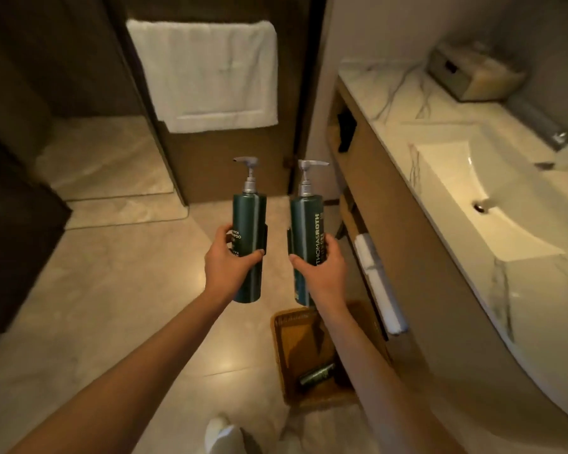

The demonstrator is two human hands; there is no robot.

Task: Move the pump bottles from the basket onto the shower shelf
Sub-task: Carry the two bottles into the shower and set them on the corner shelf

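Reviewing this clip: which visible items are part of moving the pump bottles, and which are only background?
Part of the job:
left-hand pump bottle, held upright in left hand
right-hand pump bottle, held upright in right hand
basket on the floor
dark bottle lying in the basket; pump not discernible

Just lying about:
white towel
sink
box on the counter
rolled towel

Under me the tiled floor runs beige and glossy, with a brown woven basket standing on it near my feet, just beside the vanity on the right. A dark tube lies on its side in the basket. To the right, the marble surface carries a sunken white sink, and a boxy container sits at its far end.
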